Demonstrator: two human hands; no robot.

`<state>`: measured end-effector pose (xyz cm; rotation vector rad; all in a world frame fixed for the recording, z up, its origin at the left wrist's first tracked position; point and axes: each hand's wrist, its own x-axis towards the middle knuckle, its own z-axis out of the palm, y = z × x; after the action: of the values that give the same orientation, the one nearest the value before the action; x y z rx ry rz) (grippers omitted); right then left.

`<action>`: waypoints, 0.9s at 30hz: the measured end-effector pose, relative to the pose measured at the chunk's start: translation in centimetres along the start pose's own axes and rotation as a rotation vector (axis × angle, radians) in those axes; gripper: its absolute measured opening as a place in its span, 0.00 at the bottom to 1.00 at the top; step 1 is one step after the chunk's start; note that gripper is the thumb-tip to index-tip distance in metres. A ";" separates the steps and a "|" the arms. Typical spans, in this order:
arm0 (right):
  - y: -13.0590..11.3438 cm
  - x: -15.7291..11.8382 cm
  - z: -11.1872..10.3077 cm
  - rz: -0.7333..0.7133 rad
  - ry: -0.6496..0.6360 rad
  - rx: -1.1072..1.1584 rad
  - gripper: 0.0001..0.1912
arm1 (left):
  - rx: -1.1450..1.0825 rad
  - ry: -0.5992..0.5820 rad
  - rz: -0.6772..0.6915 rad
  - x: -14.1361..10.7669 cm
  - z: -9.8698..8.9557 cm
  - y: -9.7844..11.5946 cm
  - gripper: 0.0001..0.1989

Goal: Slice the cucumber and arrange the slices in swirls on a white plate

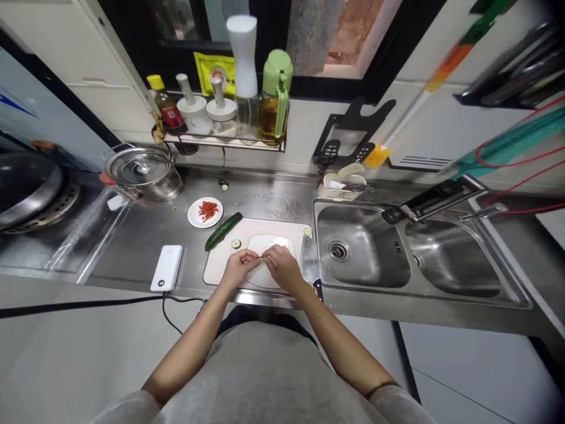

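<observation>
My left hand [238, 267] and my right hand [281, 268] meet over a white plate [270, 240], fingertips pinched together on a tiny dark thing too small to name. The plate rests on a pale cutting board [216, 268]. A cucumber [223, 231] lies across the board's upper left edge, with a cucumber slice [236, 244] beside it. Another slice [308, 232] is at the board's top right corner, near a knife [309, 259] lying along the right edge. Behind, to the left, a small white dish [205, 212] holds chopped red pieces.
A white power bank [168, 268] with a cable is left of the board. A lidded steel pot [145, 171] stands back left. The double sink [366, 247] is at right, under a faucet [436, 199]. Bottles stand on a wall rack [229, 141].
</observation>
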<state>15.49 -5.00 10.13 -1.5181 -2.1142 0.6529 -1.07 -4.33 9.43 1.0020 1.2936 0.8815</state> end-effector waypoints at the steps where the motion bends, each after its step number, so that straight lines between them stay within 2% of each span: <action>1: 0.1 -0.1 0.1 -0.003 0.005 0.001 0.12 | -0.019 -0.005 -0.012 -0.1 0.1 0.1 0.21; 3: 0.2 -0.2 0.1 -0.008 0.021 0.011 0.12 | -0.045 0.012 -0.074 -0.3 0.1 0.1 0.22; 5: 0.4 -0.3 0.1 -0.017 0.044 0.029 0.12 | -0.073 0.017 -0.206 -0.5 0.2 0.1 0.23; 9: 0.4 -0.4 -0.2 -0.051 0.071 0.066 0.13 | -0.286 -0.138 -0.504 -0.5 0.3 0.0 0.24; 12: 0.4 -0.5 -0.4 -0.073 0.067 0.085 0.13 | -0.442 -0.170 -0.592 -0.2 0.4 0.1 0.20; 15: 0.6 -0.5 -0.5 -0.071 0.069 0.105 0.12 | -0.462 -0.167 -0.551 0.2 0.3 0.4 0.17; 21: 1.1 -0.6 -0.1 -0.021 0.067 0.270 0.08 | -0.393 -0.132 -0.393 0.3 0.4 0.7 0.20; 27: 1.4 -0.4 0.8 0.078 0.035 0.368 0.07 | -0.371 -0.113 -0.330 0.4 0.9 0.5 0.20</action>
<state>16.19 -5.07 8.63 -1.3960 -1.7934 0.9745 -0.08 -3.88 9.77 0.5202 1.1075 0.7606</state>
